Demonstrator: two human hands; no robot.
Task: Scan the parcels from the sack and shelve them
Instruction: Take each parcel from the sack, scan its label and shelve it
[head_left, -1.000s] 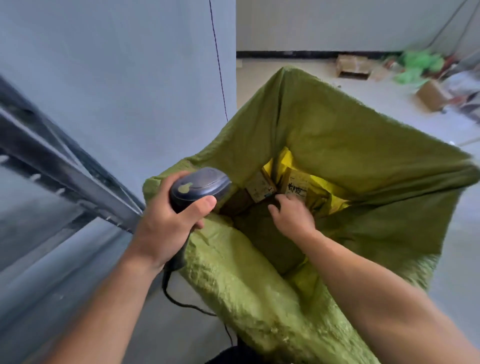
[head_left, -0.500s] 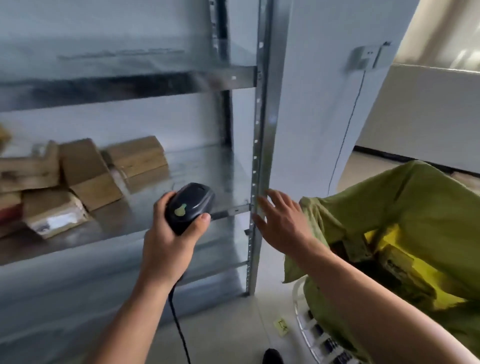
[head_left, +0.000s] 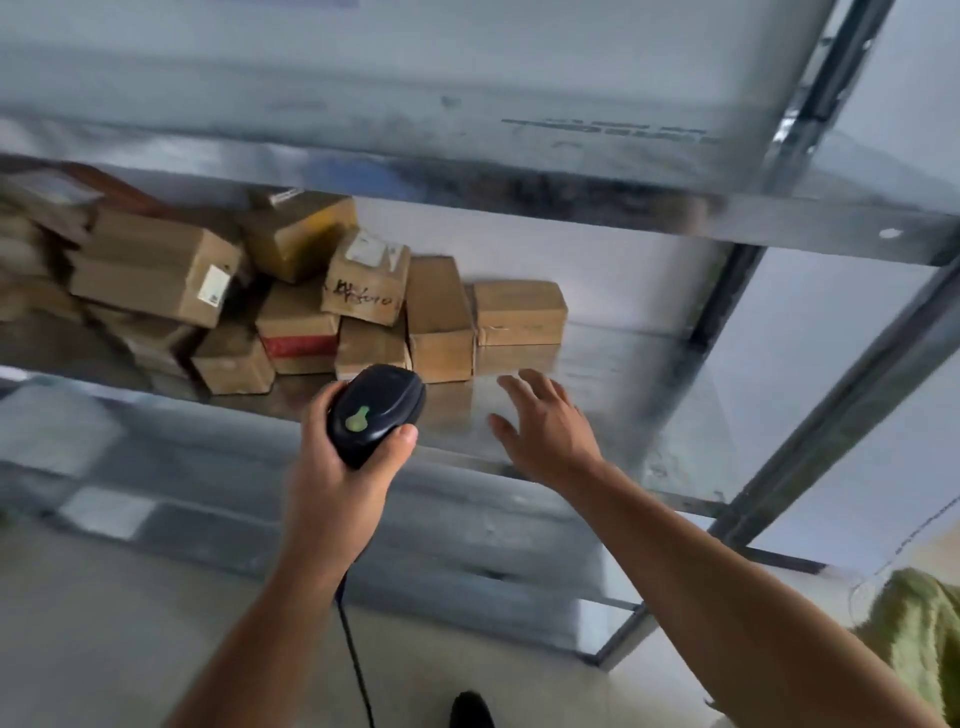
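Your left grip (head_left: 332, 467): clamped around the scanner, thumb along its right side, fingers wrapped on its left.
Scanner (head_left: 376, 410): dark, with a green mark on top; you hold it at the front edge of the middle shelf, its nose toward the parcels.
Cable (head_left: 353, 660): hangs from the bottom of the scanner, past your left wrist, toward the floor.
Your right grip (head_left: 550, 431): fingers apart and straight, holding nothing. It is just right of the scanner, over the front edge of the middle shelf. Whether it touches the metal, you cannot tell from this blurred view.
Parcels (head_left: 363, 312): brown cardboard boxes piled on the left and middle of the middle shelf, several tilted and leaning on each other.
End box (head_left: 519, 312): the rightmost of the pile, lying flat near the back edge, touching the upright box on its left and sitting beyond your right fingertips.
Marked box (head_left: 366, 283): sits higher in the pile, with dark handwriting on its front.
Middle shelf (head_left: 623, 374): bare metal from the end box to the right edge.
Post (head_left: 831, 395): the rack's front right upright, right of your right forearm.
Sack (head_left: 919, 634): green, only a part showing at the lower right, beyond the rack's right end.
Shoe (head_left: 470, 709): a dark toe on the floor at the bottom edge of view.
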